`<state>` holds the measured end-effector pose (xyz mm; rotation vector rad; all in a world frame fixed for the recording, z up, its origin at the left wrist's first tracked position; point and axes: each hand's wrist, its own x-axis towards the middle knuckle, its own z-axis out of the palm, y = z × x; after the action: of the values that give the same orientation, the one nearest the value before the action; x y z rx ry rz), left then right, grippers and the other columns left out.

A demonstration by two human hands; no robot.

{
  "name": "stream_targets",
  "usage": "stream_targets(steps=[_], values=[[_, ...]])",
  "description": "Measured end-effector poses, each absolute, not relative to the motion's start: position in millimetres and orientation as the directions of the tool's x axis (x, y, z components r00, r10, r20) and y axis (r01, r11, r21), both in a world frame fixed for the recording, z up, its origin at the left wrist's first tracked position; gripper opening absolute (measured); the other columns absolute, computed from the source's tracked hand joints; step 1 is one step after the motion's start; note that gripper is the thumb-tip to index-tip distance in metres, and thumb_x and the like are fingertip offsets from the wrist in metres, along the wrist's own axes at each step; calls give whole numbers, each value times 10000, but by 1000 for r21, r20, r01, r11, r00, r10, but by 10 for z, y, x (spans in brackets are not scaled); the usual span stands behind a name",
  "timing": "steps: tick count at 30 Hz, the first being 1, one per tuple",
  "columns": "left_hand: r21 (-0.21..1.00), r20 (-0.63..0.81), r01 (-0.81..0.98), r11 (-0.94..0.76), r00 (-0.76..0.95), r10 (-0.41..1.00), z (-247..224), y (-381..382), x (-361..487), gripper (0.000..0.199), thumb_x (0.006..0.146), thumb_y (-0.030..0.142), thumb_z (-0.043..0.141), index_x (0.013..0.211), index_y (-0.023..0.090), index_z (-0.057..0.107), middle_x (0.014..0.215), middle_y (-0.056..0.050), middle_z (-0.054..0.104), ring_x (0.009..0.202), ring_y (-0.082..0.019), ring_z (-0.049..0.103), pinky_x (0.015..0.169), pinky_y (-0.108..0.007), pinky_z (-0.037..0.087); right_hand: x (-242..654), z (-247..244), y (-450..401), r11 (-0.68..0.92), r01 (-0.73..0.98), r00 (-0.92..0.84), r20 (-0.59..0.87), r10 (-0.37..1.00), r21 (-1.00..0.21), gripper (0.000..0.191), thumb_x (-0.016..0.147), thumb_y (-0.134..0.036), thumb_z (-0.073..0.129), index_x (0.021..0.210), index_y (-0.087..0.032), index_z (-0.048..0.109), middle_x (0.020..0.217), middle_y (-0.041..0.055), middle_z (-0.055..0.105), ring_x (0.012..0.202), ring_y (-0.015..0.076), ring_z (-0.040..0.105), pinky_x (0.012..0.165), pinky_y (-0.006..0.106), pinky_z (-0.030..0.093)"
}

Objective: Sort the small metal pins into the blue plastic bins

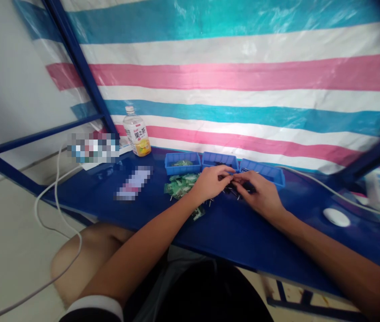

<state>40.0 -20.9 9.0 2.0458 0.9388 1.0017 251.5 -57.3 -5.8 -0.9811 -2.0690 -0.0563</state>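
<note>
My left hand [211,181] and my right hand [258,192] meet over the table, in front of the blue trays. Thumb and fingers of each are drawn together in a pinch, fingertips almost touching. Whatever sits between them is too small and hidden to make out. Small dark parts [232,193] with thin pale ends lie just below the fingertips. Left of them spreads a pile of green pieces, perhaps small circuit boards [179,185], partly covered by my left hand. A few more lie under my left wrist [197,213].
Three blue trays stand in a row: left [183,169], middle [219,157] and right [279,178]. A drink bottle [137,134] is at the back left, near a blurred-out flat object [134,183]. A white mouse [336,217] and a cable [317,182] lie right.
</note>
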Motion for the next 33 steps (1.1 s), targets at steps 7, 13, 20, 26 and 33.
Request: stream_targets(steps=[7, 13, 20, 26, 33], values=[[858, 348, 242, -452, 372, 860, 67, -210, 408, 322, 974, 199, 709, 1295, 198, 681, 1097, -83, 829, 988, -218, 810, 916, -363, 655, 2532, -126, -540, 637, 674, -292, 657, 696, -375, 184, 1037, -330, 622, 1192, -261, 695, 1071, 74, 777, 806, 226, 734, 709, 375, 619], [837, 385, 223, -499, 407, 828, 46, -185, 417, 220, 956, 165, 730, 1173, 192, 756, 1097, -82, 831, 1002, -210, 803, 943, -384, 657, 2536, -81, -550, 632, 664, -265, 665, 699, -400, 199, 1036, -348, 605, 1188, -266, 704, 1095, 86, 773, 764, 227, 724, 730, 410, 625], [850, 346, 252, -462, 393, 852, 37, -176, 428, 482, 832, 92, 828, 1300, 172, 743, 1082, -83, 831, 914, -203, 799, 920, -381, 670, 2545, -90, -505, 731, 621, -394, 693, 603, -283, 206, 1040, -232, 579, 1189, -272, 715, 1173, 98, 777, 1077, 290, 735, 944, 497, 612], [853, 384, 205, -480, 376, 843, -10, -142, 436, 468, 836, 36, 773, 1281, 168, 725, 1136, -101, 801, 928, -182, 787, 896, -357, 680, 2553, -108, -475, 719, 623, -413, 650, 638, -309, 165, 1024, -224, 584, 1112, -265, 717, 1070, 77, 790, 994, 274, 749, 922, 478, 610], [879, 373, 152, -453, 373, 850, 26, -171, 446, 402, 838, 98, 836, 1219, 175, 734, 1153, -111, 802, 982, -214, 799, 925, -395, 679, 2570, -178, -467, 671, 657, -366, 632, 683, -343, 159, 969, -255, 645, 1120, -260, 694, 1031, 66, 780, 871, 251, 746, 771, 407, 624]])
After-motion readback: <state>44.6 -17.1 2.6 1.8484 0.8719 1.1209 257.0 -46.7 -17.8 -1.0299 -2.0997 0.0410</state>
